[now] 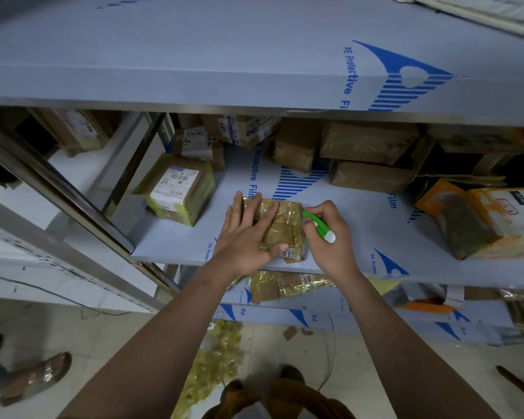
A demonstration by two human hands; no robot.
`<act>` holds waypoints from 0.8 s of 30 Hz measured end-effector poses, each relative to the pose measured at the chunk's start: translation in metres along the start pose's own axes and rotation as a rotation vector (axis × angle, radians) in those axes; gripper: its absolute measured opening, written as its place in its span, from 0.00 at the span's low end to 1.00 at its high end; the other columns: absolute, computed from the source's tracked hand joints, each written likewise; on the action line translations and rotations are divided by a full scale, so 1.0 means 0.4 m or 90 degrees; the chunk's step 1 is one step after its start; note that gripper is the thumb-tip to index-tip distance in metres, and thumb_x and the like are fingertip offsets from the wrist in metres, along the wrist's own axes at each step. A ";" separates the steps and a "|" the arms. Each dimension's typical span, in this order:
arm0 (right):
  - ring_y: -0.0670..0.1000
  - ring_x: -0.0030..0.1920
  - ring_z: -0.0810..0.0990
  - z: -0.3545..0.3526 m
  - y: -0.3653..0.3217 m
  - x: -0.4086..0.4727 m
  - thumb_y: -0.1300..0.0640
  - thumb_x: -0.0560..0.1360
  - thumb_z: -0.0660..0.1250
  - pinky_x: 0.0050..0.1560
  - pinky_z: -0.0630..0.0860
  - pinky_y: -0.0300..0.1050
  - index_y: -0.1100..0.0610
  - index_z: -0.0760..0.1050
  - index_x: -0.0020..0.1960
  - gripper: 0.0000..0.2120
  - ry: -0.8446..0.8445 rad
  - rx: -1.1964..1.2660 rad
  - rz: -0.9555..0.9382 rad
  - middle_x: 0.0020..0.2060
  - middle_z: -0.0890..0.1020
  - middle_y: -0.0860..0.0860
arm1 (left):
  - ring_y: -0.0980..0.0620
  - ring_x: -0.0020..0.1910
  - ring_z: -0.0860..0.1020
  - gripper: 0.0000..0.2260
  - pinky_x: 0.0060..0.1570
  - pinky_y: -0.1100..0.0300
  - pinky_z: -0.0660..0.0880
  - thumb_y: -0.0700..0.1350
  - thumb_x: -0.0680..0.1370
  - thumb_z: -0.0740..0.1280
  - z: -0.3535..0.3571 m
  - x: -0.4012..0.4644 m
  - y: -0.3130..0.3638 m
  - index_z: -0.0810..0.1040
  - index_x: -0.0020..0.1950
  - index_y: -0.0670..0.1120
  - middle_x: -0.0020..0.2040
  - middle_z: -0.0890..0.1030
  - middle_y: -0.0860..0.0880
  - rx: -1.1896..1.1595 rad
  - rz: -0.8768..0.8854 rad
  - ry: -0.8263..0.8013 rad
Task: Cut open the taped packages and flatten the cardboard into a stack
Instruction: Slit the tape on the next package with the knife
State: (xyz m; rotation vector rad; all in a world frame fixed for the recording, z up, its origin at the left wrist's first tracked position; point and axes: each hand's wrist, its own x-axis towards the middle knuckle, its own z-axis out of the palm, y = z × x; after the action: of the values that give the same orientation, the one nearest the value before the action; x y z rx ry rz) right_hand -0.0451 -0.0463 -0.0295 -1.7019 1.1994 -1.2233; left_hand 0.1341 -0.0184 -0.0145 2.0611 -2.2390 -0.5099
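Left hand point(248, 234) flat, fingers spread, pressing taped package point(285, 225) at centre frame on shelf point(360, 237). Right hand point(330, 234) curled round green cutter point(318, 226), tip at pkg's right edge. Shelf film reads "PE Protective Film".

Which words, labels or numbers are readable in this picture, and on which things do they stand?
"PE Protective Fi", cut off at the edge: blue print on the top shelf film.
"Protective Fil": middle shelf film.
"Film": same film, further right.
"030": label of the flattened package on the lower shelf.
Label with barcode on the taped box: too small to read.
Print on the orange box: blurred.
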 end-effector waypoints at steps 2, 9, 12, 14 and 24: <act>0.46 0.37 0.76 0.000 -0.001 -0.004 0.63 0.76 0.63 0.37 0.72 0.38 0.60 0.71 0.47 0.01 0.010 0.011 -0.009 0.38 0.78 0.52 | 0.47 0.73 0.24 0.38 0.75 0.47 0.32 0.68 0.77 0.57 0.001 0.000 -0.002 0.40 0.79 0.59 0.79 0.34 0.53 0.002 0.000 -0.001; 0.53 0.39 0.78 0.008 0.003 -0.011 0.59 0.75 0.62 0.38 0.74 0.46 0.59 0.71 0.47 0.03 0.048 0.027 0.020 0.38 0.78 0.53 | 0.46 0.73 0.23 0.38 0.73 0.48 0.30 0.68 0.78 0.56 0.002 -0.003 -0.002 0.38 0.79 0.60 0.79 0.32 0.53 0.010 -0.001 -0.003; 0.51 0.37 0.77 0.011 0.000 -0.010 0.60 0.75 0.62 0.37 0.73 0.44 0.60 0.71 0.47 0.03 0.044 0.038 0.028 0.37 0.78 0.53 | 0.46 0.73 0.23 0.38 0.73 0.48 0.30 0.68 0.78 0.56 0.003 -0.005 -0.002 0.38 0.79 0.60 0.78 0.32 0.53 0.014 -0.002 -0.004; 0.46 0.36 0.75 0.010 -0.003 -0.006 0.60 0.75 0.62 0.36 0.71 0.39 0.59 0.71 0.45 0.02 0.037 0.039 0.031 0.35 0.76 0.49 | 0.45 0.72 0.23 0.38 0.73 0.48 0.30 0.68 0.78 0.55 0.004 -0.004 -0.001 0.38 0.79 0.59 0.78 0.31 0.52 0.017 -0.004 -0.005; 0.56 0.37 0.77 -0.015 -0.002 -0.016 0.63 0.75 0.63 0.38 0.77 0.52 0.56 0.71 0.43 0.04 -0.005 0.038 0.068 0.35 0.76 0.52 | 0.45 0.73 0.23 0.38 0.74 0.47 0.30 0.68 0.77 0.55 0.004 -0.002 0.003 0.38 0.79 0.59 0.79 0.32 0.52 0.024 -0.007 -0.005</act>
State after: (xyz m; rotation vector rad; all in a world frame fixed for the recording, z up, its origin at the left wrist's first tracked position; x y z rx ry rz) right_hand -0.0515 -0.0402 -0.0287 -1.5781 1.2210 -1.1760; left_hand 0.1326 -0.0172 -0.0153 2.0929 -2.2605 -0.4814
